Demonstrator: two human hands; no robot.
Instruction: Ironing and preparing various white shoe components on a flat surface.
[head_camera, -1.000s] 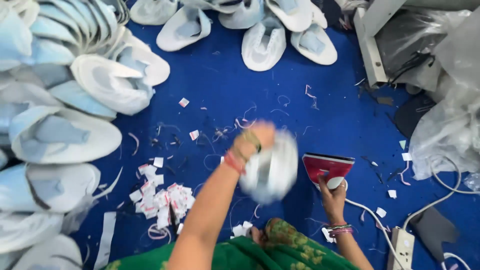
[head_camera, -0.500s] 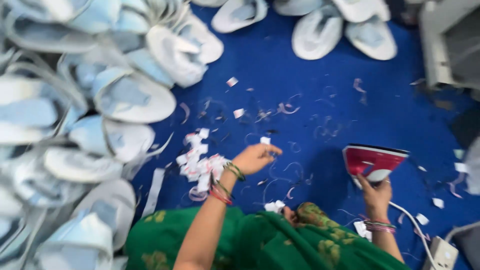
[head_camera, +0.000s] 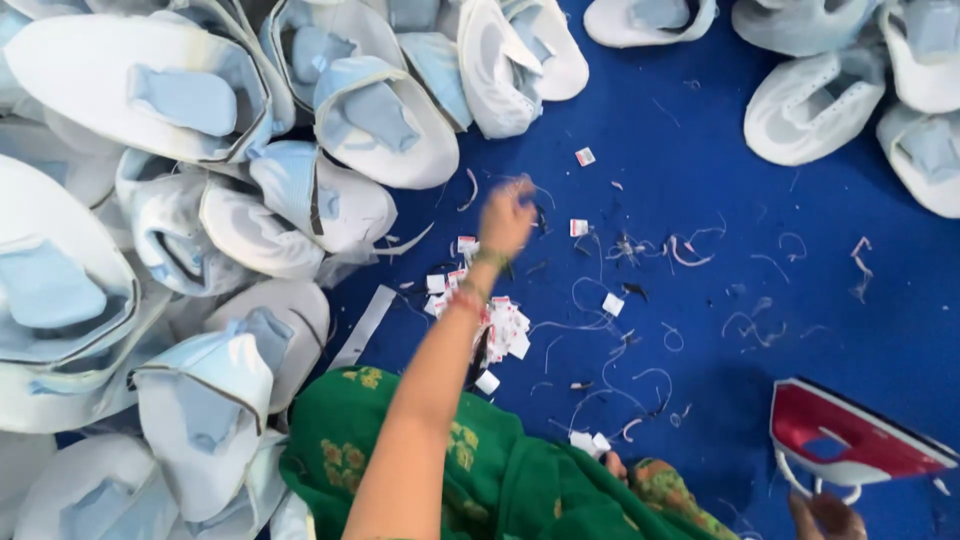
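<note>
Head view, looking down on blue floor covering (head_camera: 760, 330). Left hand (head_camera: 507, 215) reaching out over the covering near its middle, blurred by motion; fingers appearing loosely spread, gripping nothing visible, hovering just beside the nearest pale shoe upper (head_camera: 375, 125) at the edge of the heap. Bangles (head_camera: 470, 290) showing at the wrist. Small pile of white and red paper tags (head_camera: 500, 330) lying under the forearm, on the covering, apart from the hand. Loose tags (head_camera: 585, 156) and thread scraps (head_camera: 690, 255) scattered toward the far edge and middle. Heap of white and light blue shoe uppers (head_camera: 150, 250) filling the whole left side, overlapping one another; further uppers (head_camera: 815, 100) lying along the far edge toward the right corner. Right hand (head_camera: 825, 515) sitting at the near right corner, mostly cut off by the frame edge, touching the handle of a red and white clothes iron (head_camera: 850, 440) resting on the covering; whether closed on the handle: cannot tell. Green patterned garment (head_camera: 500, 480) covering the lap at the near edge.
</note>
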